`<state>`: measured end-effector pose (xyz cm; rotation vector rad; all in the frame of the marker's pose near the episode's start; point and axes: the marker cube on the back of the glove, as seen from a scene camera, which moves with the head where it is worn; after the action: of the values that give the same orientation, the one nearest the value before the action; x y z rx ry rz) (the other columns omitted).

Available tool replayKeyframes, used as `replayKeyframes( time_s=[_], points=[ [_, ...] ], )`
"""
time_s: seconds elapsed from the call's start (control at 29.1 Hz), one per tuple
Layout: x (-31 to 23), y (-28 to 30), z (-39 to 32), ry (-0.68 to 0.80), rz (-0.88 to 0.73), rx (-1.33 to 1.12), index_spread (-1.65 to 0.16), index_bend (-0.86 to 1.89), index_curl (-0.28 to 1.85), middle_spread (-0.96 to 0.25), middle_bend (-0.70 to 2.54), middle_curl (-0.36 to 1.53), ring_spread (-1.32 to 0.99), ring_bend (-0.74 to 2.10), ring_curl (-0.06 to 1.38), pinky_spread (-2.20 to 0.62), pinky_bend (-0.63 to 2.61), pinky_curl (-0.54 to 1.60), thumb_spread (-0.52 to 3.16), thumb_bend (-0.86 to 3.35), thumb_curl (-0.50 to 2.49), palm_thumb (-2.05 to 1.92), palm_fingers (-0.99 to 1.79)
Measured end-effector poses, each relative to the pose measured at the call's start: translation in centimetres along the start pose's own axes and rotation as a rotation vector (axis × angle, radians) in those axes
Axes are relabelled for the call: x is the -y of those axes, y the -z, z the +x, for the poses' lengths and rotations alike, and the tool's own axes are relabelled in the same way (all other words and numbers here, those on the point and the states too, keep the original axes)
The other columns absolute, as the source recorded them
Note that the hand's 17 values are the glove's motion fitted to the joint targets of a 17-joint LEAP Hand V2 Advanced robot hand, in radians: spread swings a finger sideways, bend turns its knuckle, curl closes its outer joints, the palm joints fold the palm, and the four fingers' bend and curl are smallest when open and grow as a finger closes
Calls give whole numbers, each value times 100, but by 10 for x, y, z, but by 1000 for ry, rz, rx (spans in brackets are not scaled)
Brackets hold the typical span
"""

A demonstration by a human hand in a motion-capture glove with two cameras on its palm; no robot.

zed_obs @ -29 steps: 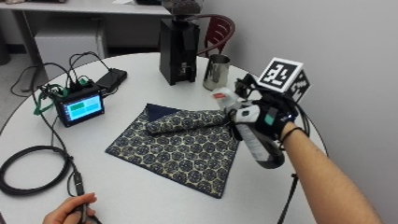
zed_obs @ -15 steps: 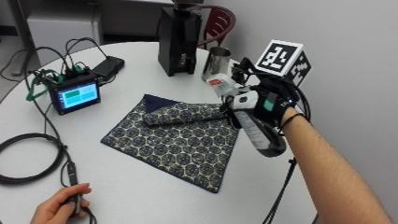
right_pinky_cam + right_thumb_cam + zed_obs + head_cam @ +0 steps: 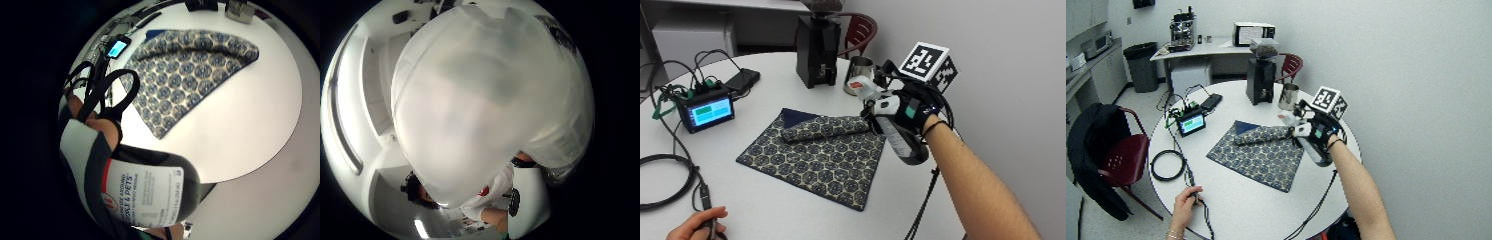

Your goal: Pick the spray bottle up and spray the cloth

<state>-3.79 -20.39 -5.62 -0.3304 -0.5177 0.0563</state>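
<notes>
Item: spray bottle, dark body with white label, white trigger head with red mark. Held off the tabletop in the gloved right hand, fingers curled round its neck, body hanging below the palm, nozzle turned toward the cloth. Item: cloth, navy patterned, spread mid-tabletop with its far edge rolled over; it lies just beside and below the nozzle, at the bottle's left. Step in hand, as I judge it: pick-up complete, aiming under way. Next move calls for holding the nozzle over the cloth and squeezing the trigger. Adjacent: grinder, metal pitcher near the far edge.
</notes>
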Motion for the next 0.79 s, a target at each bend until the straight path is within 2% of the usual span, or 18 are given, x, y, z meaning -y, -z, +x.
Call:
replayKeyframes(
  time_s=[0.27,0.55,0.79],
  points=[
    [14,-53,48,-75,-64,47,-19,18,48,-9,52,52,-13,66,46,-5,32,37,61,-3,71,90,127],
    [9,-24,18,6,15,67,-19,18,49,-9,53,52,-13,66,46,-6,32,37,60,-3,72,89,126],
    [18,-71,61,-53,-39,120,-19,18,50,-9,52,52,-13,67,46,-6,33,38,60,-3,72,89,127]
  ],
)
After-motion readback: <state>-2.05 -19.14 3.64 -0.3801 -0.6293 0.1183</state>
